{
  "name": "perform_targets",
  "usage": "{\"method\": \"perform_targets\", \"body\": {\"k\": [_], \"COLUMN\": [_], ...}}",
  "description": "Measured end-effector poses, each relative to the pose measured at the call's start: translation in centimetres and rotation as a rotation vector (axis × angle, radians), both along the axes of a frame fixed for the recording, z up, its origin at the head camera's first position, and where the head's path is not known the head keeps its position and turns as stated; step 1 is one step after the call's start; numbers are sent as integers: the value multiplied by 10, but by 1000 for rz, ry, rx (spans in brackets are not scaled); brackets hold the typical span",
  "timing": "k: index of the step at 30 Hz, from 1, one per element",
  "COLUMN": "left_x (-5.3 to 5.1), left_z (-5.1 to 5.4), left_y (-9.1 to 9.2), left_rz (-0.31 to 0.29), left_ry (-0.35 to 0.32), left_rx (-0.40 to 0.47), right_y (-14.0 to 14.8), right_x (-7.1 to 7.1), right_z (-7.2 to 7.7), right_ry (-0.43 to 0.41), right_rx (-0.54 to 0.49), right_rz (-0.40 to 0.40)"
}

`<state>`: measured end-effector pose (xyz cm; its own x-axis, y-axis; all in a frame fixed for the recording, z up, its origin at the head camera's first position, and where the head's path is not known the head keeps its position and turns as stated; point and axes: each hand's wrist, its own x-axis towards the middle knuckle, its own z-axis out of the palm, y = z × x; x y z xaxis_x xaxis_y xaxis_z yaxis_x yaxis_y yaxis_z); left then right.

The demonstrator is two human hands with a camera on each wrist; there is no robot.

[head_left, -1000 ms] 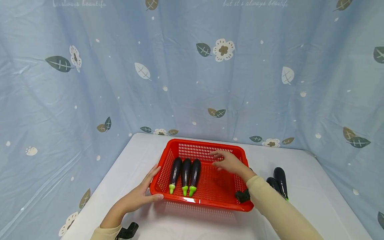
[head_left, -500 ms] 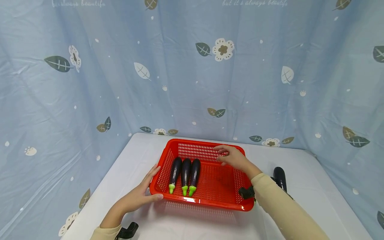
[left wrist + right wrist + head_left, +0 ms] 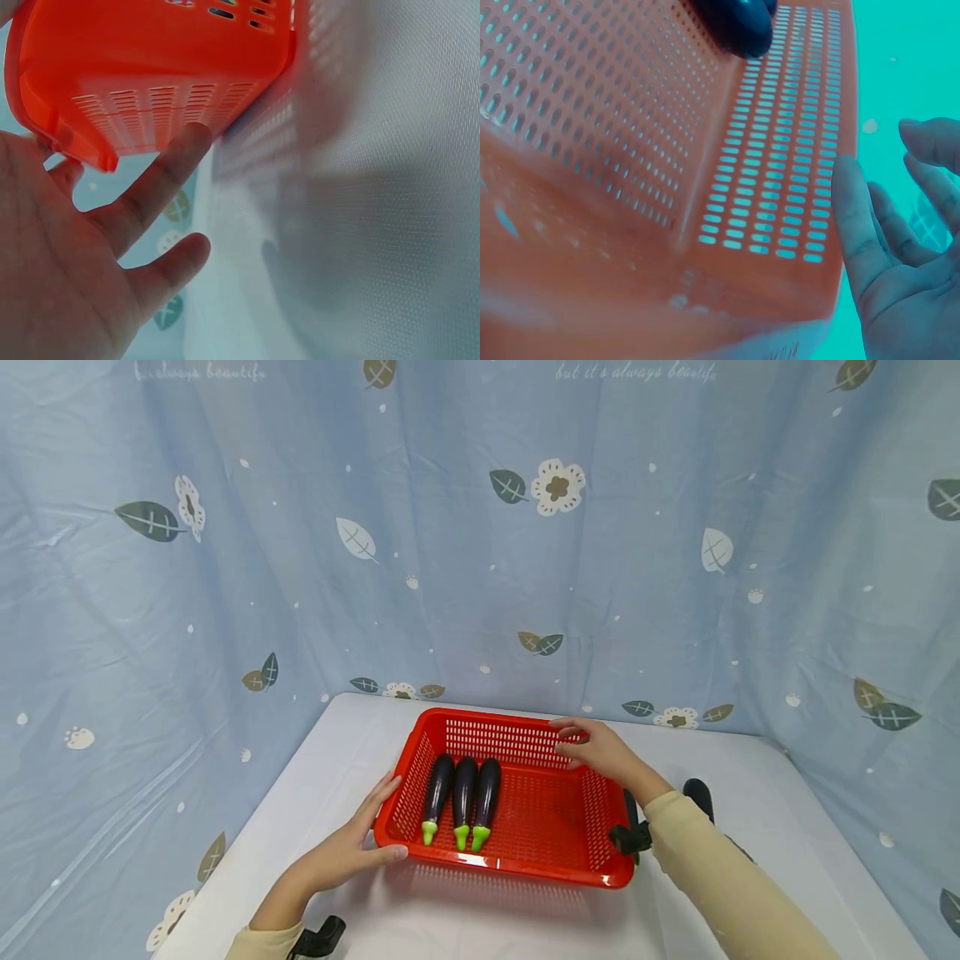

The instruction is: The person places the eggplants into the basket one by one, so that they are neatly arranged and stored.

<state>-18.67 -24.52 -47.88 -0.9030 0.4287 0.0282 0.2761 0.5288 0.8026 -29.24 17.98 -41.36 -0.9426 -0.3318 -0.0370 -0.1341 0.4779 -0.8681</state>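
Note:
Three eggplants with green stems, the middle one (image 3: 465, 797) among them, lie side by side in the left half of a red basket (image 3: 495, 862). My left hand (image 3: 341, 856) rests against the basket's left end, thumb at the front corner and fingers along the side; the left wrist view shows its spread fingers (image 3: 161, 180) by the slotted wall. My right hand (image 3: 600, 752) is over the basket's back right corner, fingers loosely bent and holding nothing. In the right wrist view, the right hand (image 3: 907, 277) is beside the basket's rim and an eggplant end (image 3: 742, 30) shows inside.
To the right of the basket, another eggplant (image 3: 698, 795) lies on the white table (image 3: 780, 843), partly hidden by my right sleeve. A dark shape (image 3: 632, 807) shows between the basket and my right forearm. A patterned blue curtain (image 3: 450, 593) hangs behind and beside the table.
My right hand has moved right, from over the basket's interior to its back right corner, and the sleeve now covers more of the eggplants outside. My left hand has stayed in place.

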Motion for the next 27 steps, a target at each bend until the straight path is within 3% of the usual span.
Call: {"method": "perform_targets", "body": {"k": [11,27], "left_x": [1,1], "left_z": [2,2], "left_y": [0,0], "left_rz": [-18,-15], "left_ry": [29,20], "left_rx": [10,6], "right_y": [23,46], "right_x": [1,4], "right_z": [3,1], "right_ry": [-11,-16], "right_rx": [68,64], "right_rz": [-69,-107]}}
